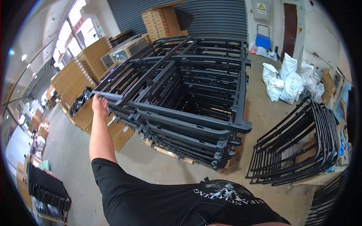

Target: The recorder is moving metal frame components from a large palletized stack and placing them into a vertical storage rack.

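Observation:
A tall stack of black metal frames [177,116] with crossbars stands in front of me on a low wooden pallet [169,152]. My left arm reaches out to the near left corner of the topmost frame. There my left hand [99,105] is closed around the end of the frame's bar, with the fingertips bent over its edge. The underside of the grip is partly hidden. My right hand is out of view.
Curved black tubular racks [298,143] stand at the right. White sacks [290,86] sit behind them near the wall. Cardboard stacks [69,79] line the left side, and a wooden stack [162,22] stands before the grey roller shutter [215,17]. Black parts [47,184] are piled at lower left.

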